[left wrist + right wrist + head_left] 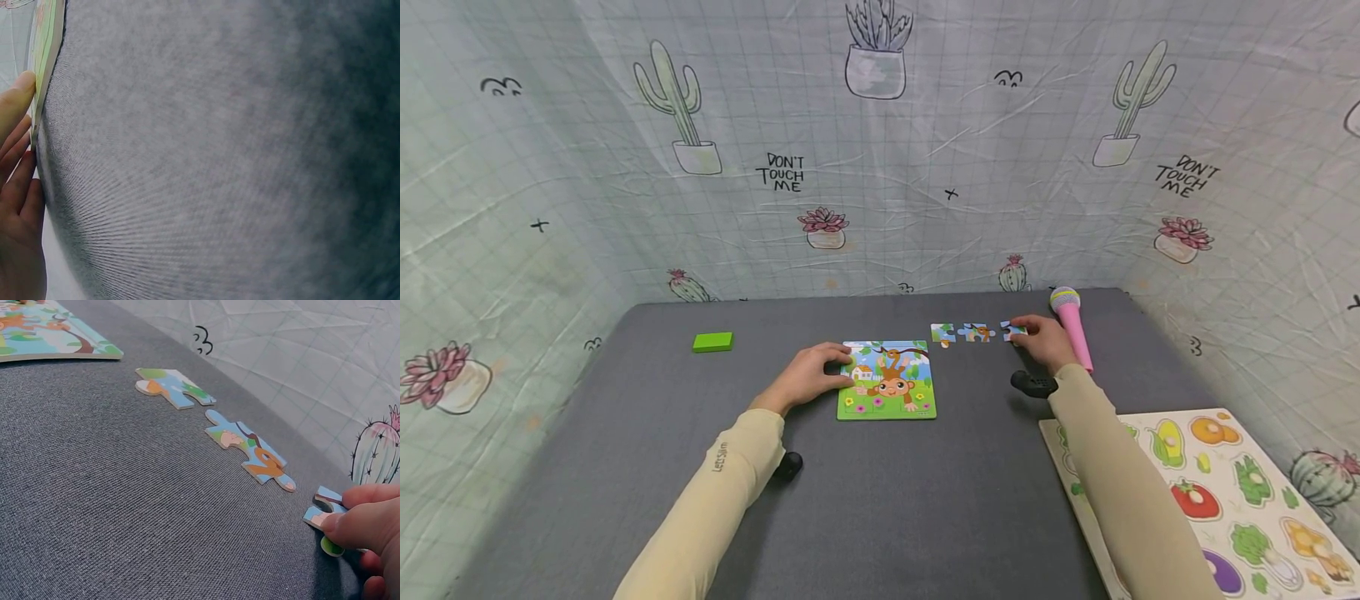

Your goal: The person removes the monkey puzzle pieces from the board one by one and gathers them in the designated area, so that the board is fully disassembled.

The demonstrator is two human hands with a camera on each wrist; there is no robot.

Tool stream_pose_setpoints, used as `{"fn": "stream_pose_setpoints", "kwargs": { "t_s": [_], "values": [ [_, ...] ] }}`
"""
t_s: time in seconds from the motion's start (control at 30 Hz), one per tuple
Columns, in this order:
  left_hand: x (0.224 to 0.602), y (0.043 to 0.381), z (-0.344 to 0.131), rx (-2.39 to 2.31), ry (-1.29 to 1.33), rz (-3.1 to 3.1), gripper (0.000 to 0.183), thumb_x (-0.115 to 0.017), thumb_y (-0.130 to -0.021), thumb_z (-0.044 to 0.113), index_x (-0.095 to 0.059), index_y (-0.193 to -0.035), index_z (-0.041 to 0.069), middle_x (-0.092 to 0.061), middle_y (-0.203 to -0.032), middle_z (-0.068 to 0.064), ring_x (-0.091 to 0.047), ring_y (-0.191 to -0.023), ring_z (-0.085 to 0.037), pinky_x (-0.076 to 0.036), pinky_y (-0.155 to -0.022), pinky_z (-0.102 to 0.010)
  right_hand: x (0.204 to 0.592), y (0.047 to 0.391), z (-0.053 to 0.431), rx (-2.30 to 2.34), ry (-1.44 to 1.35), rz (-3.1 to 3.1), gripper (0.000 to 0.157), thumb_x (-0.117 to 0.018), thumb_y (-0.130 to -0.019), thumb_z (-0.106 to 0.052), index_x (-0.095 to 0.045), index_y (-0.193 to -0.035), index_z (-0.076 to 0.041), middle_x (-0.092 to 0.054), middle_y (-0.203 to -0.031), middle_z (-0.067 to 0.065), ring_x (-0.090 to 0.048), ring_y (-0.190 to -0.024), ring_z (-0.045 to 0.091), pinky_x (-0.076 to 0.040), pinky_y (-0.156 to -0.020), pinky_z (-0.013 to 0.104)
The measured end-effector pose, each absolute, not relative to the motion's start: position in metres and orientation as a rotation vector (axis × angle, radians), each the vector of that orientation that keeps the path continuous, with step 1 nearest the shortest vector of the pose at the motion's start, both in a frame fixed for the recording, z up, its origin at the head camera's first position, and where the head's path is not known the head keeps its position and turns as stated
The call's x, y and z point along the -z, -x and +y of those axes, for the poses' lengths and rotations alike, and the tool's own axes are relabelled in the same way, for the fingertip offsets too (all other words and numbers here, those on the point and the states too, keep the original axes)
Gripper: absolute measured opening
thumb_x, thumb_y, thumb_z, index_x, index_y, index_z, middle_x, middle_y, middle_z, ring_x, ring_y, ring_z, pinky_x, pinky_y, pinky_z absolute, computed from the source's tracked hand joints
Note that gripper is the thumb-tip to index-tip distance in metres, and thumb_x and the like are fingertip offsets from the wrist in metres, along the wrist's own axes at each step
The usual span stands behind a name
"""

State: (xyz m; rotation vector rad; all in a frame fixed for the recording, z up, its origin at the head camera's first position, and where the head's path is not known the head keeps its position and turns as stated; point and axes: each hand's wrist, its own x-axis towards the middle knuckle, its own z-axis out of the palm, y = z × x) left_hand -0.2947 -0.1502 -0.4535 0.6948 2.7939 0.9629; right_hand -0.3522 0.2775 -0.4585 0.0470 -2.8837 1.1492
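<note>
A square puzzle board (887,402) with a monkey hanging over a meadow lies in the middle of the table. My left hand (808,377) rests at its left edge, thumb and fingertips against the side; the left wrist view shows these fingers (17,187) fairly straight along the board's edge (49,59). Farther right, my right hand (1047,340) pinches a blue jigsaw piece (317,515) between thumb and forefinger, covering part of it. In a row toward the board lie two more pieces, a middle one (253,450) with brown branch markings and a left one (175,384).
A pink toy microphone (1075,333) lies just beyond my right hand. At the front right, a vegetable peg board (1150,508) sits partly under my right forearm. A green block (712,342) is at the back left. Patterned cloth walls (925,233) rise behind the table.
</note>
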Motion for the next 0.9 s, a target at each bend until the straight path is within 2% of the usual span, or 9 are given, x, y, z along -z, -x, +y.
{"fn": "stream_pose_setpoints", "kwargs": {
  "t_s": [0.13, 0.3, 0.5, 0.63, 0.9],
  "values": [
    [0.454, 0.295, -0.15, -0.962, -0.693, 2.792, 0.042, -0.073, -0.09, 0.026, -0.066, -0.125, 0.004, -0.052, -0.142, -0.011, -0.042, -0.135, -0.032, -0.033, -0.113, -0.049, 0.46, 0.353, 0.277, -1.144, -0.048, -2.884, 0.035, -0.065, -0.093, -0.012, -0.062, -0.124, 0.005, -0.062, -0.12, 0.025, -0.056, -0.106, 0.036, -0.047, -0.081, 0.038],
    [0.454, 0.295, -0.15, -0.963, -0.687, 2.795, 0.042, -0.074, -0.09, 0.025, -0.066, -0.125, 0.003, -0.052, -0.142, -0.011, -0.042, -0.135, -0.032, -0.033, -0.113, -0.049, 0.461, 0.351, 0.277, -1.129, -0.06, -2.893, 0.036, -0.064, -0.094, -0.013, -0.062, -0.125, 0.005, -0.062, -0.12, 0.026, -0.057, -0.105, 0.036, -0.048, -0.08, 0.038],
    [0.455, 0.295, -0.15, -0.952, -0.697, 2.807, 0.042, -0.074, -0.089, 0.025, -0.067, -0.124, 0.003, -0.052, -0.142, -0.011, -0.043, -0.135, -0.033, -0.033, -0.113, -0.049, 0.456, 0.345, 0.275, -1.114, -0.067, -2.928, 0.038, -0.062, -0.096, -0.016, -0.06, -0.127, 0.007, -0.061, -0.122, 0.027, -0.057, -0.107, 0.038, -0.05, -0.085, 0.047],
    [0.457, 0.296, -0.149, -0.951, -0.684, 2.805, 0.043, -0.074, -0.089, 0.027, -0.067, -0.125, 0.004, -0.052, -0.142, -0.01, -0.042, -0.135, -0.031, -0.032, -0.113, -0.049, 0.454, 0.345, 0.271, -1.09, -0.076, -2.898, 0.036, -0.062, -0.095, -0.013, -0.061, -0.125, 0.008, -0.062, -0.121, 0.028, -0.059, -0.108, 0.04, -0.05, -0.086, 0.049],
    [0.458, 0.298, -0.15, -0.958, -0.671, 2.808, 0.042, -0.074, -0.089, 0.027, -0.067, -0.125, 0.006, -0.052, -0.142, -0.009, -0.042, -0.135, -0.031, -0.033, -0.113, -0.049, 0.438, 0.34, 0.223, -1.117, -0.236, -2.87, 0.032, -0.059, -0.096, -0.009, -0.062, -0.127, 0.003, -0.058, -0.128, 0.025, -0.058, -0.113, 0.041, -0.052, -0.084, 0.05]
  ]
}}
